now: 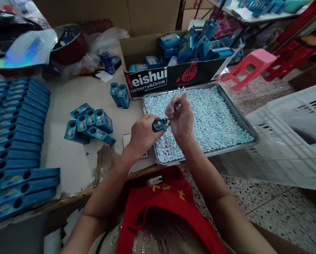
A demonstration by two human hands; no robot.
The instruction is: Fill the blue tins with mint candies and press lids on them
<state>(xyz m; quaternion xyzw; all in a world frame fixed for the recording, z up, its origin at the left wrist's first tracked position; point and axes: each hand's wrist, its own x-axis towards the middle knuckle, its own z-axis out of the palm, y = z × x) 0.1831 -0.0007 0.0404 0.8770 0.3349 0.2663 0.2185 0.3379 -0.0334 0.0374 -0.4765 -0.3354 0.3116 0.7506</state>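
Observation:
My left hand is wrapped round a small blue mint box, held tilted over the left part of the metal tray. Pale blue and white mints cover the tray's bottom. Close beside the box, my right hand is cupped with its fingers curled around a few mints. Several mints lie at the box's top, between the two hands. To the left, a loose group of blue boxes with round holes stands and leans on the table, and two more boxes stand behind it.
Rows of blue boxes fill the table's left side. A carton of blue boxes stands behind the tray. Beyond it are a drink can and a dark red bowl. White crates and a pink stool are at right.

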